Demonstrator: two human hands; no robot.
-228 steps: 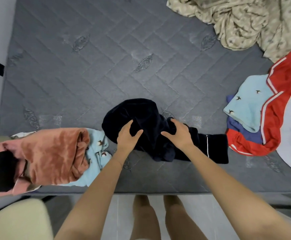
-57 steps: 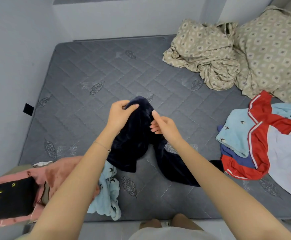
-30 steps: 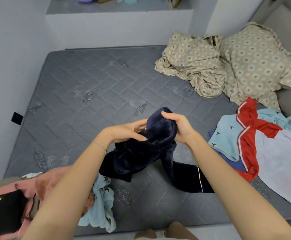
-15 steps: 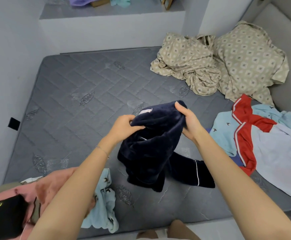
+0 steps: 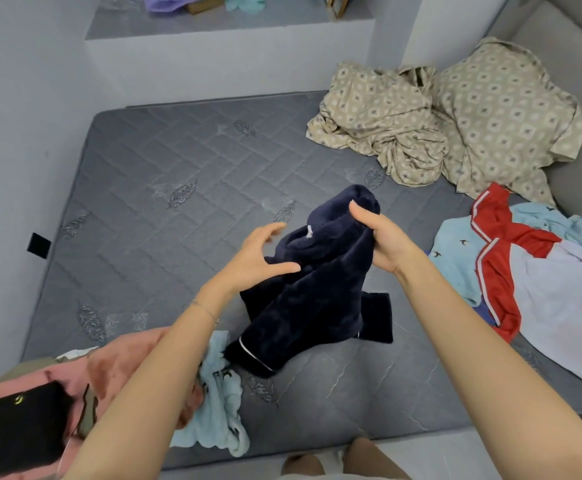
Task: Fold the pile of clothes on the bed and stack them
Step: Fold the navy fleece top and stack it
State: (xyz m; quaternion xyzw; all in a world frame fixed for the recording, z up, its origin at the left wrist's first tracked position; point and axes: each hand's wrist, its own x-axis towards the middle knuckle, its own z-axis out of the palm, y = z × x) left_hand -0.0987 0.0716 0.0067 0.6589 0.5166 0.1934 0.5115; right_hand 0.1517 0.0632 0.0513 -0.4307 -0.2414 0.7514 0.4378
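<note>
Look, the right hand (image 5: 384, 242) clutches the navy fleece garment (image 5: 310, 299) by its top, bulk hanging toward seven o'clock; left hand (image 5: 256, 258) at its nine o'clock, fingers loose, thumb brushing it

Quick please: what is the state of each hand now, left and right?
Left hand: open, fingers spread, thumb touching the navy garment without gripping it.
Right hand: closed on the top of the navy garment, holding it.
</note>
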